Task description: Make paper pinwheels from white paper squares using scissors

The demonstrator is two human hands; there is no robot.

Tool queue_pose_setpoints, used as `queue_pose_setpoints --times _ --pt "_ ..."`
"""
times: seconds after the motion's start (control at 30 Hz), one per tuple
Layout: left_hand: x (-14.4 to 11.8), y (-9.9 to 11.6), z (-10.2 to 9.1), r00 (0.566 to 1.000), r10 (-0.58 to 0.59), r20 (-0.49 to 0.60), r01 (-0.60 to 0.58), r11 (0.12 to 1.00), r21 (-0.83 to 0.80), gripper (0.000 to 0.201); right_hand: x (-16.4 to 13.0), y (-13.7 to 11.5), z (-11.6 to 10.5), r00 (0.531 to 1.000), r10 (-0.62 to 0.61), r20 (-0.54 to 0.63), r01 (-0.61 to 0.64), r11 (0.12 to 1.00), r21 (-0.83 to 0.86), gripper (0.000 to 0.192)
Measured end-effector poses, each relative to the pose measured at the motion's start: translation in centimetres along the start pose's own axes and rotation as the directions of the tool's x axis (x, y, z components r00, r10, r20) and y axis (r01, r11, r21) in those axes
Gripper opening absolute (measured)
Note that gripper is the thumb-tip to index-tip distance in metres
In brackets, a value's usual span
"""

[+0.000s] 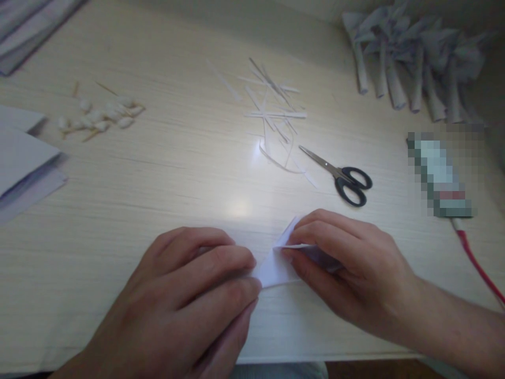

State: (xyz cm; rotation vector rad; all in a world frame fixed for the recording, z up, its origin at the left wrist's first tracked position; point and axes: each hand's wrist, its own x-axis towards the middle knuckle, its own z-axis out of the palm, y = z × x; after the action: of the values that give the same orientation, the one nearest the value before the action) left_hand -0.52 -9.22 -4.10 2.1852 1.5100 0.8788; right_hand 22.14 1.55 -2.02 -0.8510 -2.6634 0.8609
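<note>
A small folded piece of white paper (276, 269) lies low on the table between my two hands. My left hand (197, 295) grips its left corner, fingertips pressed together on the edge. With thumb and fingers, my right hand (351, 252) pinches a raised fold on the paper's right part. The hands cover much of the sheet, so its full shape is hidden. Just beyond my right hand lie scissors with black handles (349, 184), their blades pointing away to the left.
Thin paper strips (276, 113) are scattered past the scissors. Cotton swab pieces (102, 118) lie at left, near folded white sheets (23, 152). Several rolled paper shapes with flared tops (398, 79) stand back right. A blurred-out device (442, 173) with a red cable (479, 263) is at right.
</note>
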Motion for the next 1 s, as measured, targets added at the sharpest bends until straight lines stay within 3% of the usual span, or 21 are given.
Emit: queue_pose_setpoints --times 0.13,0.3,0.47,0.73,1.0 --pt "-0.15 -0.1 -0.02 1.0 0.023 0.0 -0.023 1.0 -0.011 0.025 -0.03 0.01 0.06 1.0 -0.001 -0.012 0.001 1.0 -0.005 0.007" --pt "-0.23 0.03 -0.2 0.996 -0.065 -0.057 0.064 0.998 -0.017 0.023 -0.01 -0.07 0.03 1.0 -0.002 -0.018 0.002 1.0 -0.005 0.006" --pt "-0.11 -0.01 -0.03 0.999 0.036 0.015 -0.036 0.999 -0.022 0.039 0.01 -0.05 0.06 1.0 -0.008 -0.012 0.008 1.0 0.004 0.007" --pt "-0.49 0.06 0.61 0.992 0.108 -0.064 -0.107 0.994 0.021 0.02 -0.03 0.0 0.08 1.0 -0.017 -0.022 0.017 1.0 0.021 0.004" --pt "0.16 -0.18 0.54 0.987 0.159 -0.025 -0.158 0.986 0.045 0.022 -0.04 0.03 0.31 0.999 -0.009 -0.053 0.007 1.0 -0.025 0.004"
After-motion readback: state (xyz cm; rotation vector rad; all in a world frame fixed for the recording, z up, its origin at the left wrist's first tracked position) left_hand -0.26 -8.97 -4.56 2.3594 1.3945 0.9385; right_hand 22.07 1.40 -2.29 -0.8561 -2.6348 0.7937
